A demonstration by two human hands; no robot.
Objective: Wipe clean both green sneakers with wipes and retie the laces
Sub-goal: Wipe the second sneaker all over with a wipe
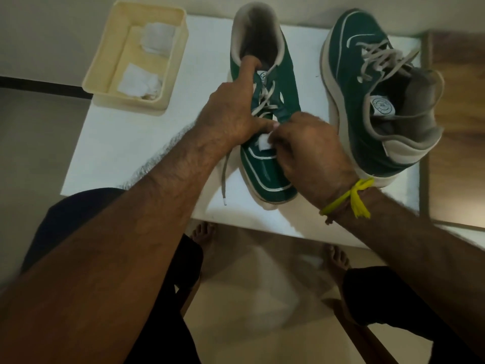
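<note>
So the near green sneaker [265, 143] sits centre frame on the white table [126, 143], toe toward the bottom of the picture. The left hand [231, 114] steadies it, index finger hooked into the collar and the rest of the hand resting over the laces. The right hand [309, 151] pinches a small folded white wipe [263, 142] against the top of the toe area.

The second sneaker [378, 95] waits at the upper right, propped on its side, laces loose. Used-looking wipes [147, 64] sit in the cream tray [110, 82] at the upper left.

My take: keep that bracing hand firm so the shoe doesn't skate, and wipe with short strokes along the white piping. One lace end [225, 179] trails off to the left, so keep it clear of the damp wipe.
</note>
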